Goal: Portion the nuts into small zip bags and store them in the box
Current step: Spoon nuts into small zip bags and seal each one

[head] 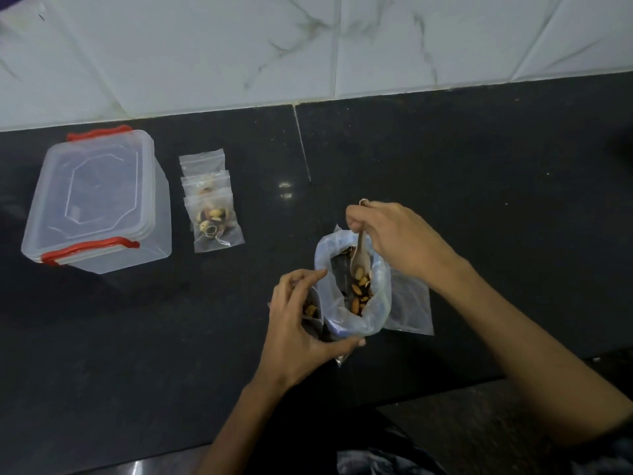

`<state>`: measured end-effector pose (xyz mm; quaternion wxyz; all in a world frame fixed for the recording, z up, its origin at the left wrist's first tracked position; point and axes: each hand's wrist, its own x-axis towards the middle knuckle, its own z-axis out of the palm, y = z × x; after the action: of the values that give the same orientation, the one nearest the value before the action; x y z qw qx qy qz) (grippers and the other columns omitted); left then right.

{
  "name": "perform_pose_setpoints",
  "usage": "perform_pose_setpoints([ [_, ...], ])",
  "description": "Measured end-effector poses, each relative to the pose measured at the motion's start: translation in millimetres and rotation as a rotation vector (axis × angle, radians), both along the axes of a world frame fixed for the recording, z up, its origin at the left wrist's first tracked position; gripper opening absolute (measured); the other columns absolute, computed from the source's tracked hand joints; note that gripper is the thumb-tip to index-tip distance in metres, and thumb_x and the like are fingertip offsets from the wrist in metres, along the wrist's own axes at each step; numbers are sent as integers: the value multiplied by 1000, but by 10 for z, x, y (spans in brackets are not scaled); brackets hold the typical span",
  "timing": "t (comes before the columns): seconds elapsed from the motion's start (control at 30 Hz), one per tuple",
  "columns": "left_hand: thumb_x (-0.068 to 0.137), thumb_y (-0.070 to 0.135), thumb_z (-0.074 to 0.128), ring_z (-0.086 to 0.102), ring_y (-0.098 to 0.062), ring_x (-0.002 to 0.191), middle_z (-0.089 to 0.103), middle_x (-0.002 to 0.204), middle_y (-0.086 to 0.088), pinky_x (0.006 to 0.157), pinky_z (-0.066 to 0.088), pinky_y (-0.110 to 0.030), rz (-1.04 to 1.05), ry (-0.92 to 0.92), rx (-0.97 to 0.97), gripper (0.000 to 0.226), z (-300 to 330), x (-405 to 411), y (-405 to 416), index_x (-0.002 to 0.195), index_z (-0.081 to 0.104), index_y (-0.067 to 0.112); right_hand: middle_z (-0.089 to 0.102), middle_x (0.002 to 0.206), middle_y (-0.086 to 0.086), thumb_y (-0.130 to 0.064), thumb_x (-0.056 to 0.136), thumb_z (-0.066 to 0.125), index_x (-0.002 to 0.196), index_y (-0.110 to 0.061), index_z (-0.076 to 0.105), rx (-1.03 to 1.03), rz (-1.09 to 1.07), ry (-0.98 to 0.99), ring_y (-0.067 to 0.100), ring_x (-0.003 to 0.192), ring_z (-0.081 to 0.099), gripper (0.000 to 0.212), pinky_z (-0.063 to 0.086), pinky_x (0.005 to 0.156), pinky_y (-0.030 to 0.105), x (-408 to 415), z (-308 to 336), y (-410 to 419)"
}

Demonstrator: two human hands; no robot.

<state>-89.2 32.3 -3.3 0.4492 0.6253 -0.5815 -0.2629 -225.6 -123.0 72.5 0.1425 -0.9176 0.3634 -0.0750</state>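
A large clear bag of nuts (376, 303) stands open on the dark counter (479, 166). My right hand (394, 234) grips a pale spoon (360, 257) whose bowl, loaded with nuts, dips into that bag. My left hand (301, 323) holds a small zip bag (312, 311) with a few nuts, pressed against the big bag's left side. Three filled small zip bags (212, 207) lie overlapping further left. The clear plastic box (99, 200) with red clips stands at the far left, its lid on.
An empty flat zip bag (409, 310) lies under my right forearm, right of the big bag. A white marbled tile wall (308, 46) runs along the counter's back edge. The counter's front edge runs close below my arms.
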Motion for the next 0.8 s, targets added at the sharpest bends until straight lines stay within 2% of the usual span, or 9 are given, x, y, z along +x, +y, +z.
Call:
perform_pose_setpoints([
  [0.07, 53, 46, 85, 46, -16, 114, 38, 126, 10, 83, 50, -28, 27, -10, -19, 85, -38, -46, -4, 127, 47, 32, 59, 86, 2, -8, 95, 42, 86, -19, 51, 125, -4, 47, 17, 73, 58, 17, 53, 65, 37, 6, -15, -93],
  [0.1, 54, 46, 85, 46, -16, 115, 38, 126, 10, 83, 51, -30, 34, -12, -25, 83, -54, -55, -7, 126, 47, 32, 60, 88, 4, -10, 96, 40, 86, -19, 52, 189, -11, 51, 20, 74, 59, 18, 52, 65, 38, -2, -31, -130],
  [0.23, 56, 48, 83, 45, -14, 116, 39, 125, 9, 84, 52, -37, 55, -17, -27, 81, -90, -49, -10, 126, 48, 29, 57, 84, -1, -19, 99, 38, 81, -22, 54, 362, -25, 49, 10, 64, 51, 24, 39, 57, 25, -50, -107, -200],
  [0.33, 55, 49, 83, 45, -13, 115, 38, 125, 10, 84, 53, -38, 55, -27, -21, 81, -106, -49, -14, 125, 47, 31, 56, 76, -8, -21, 99, 40, 79, -29, 52, 454, -6, 55, 11, 63, 51, 24, 40, 58, 27, -82, -152, -185],
  [0.47, 55, 50, 82, 45, -14, 117, 38, 125, 11, 84, 53, -34, 55, -20, -11, 80, -86, -74, -19, 125, 46, 33, 51, 65, -13, -23, 99, 42, 80, -28, 55, 491, -5, 37, 4, 54, 45, 23, 35, 53, 21, -134, -174, -154],
  [0.57, 55, 51, 82, 45, -15, 117, 38, 125, 10, 84, 52, -33, 54, -12, 3, 81, -68, -87, -17, 126, 46, 32, 49, 60, -15, -24, 99, 42, 85, -19, 60, 513, -23, 25, 3, 51, 43, 22, 33, 51, 19, -165, -181, -147],
  [0.67, 51, 54, 84, 43, -9, 119, 37, 128, 13, 89, 48, -22, 21, 10, 32, 93, -33, -53, 9, 131, 38, 38, 51, 64, -13, -23, 99, 42, 89, -16, 61, 541, -61, 4, 2, 52, 44, 22, 34, 51, 16, -185, -189, -146],
  [0.73, 50, 57, 82, 35, 0, 126, 30, 137, 17, 96, 39, -9, -5, 70, 73, 107, 1, -5, 48, 137, 21, 47, 53, 67, -10, -24, 99, 42, 84, -22, 58, 528, -76, -27, 3, 54, 45, 22, 35, 52, 17, -206, -172, -158],
  [0.8, 51, 59, 80, 29, 6, 132, 24, 145, 18, 101, 32, -5, 0, 144, 109, 115, 21, 49, 96, 141, 8, 51, 53, 67, -10, -23, 99, 41, 79, -30, 54, 497, -101, -54, 1, 52, 46, 24, 35, 52, 16, -235, -136, -182],
])
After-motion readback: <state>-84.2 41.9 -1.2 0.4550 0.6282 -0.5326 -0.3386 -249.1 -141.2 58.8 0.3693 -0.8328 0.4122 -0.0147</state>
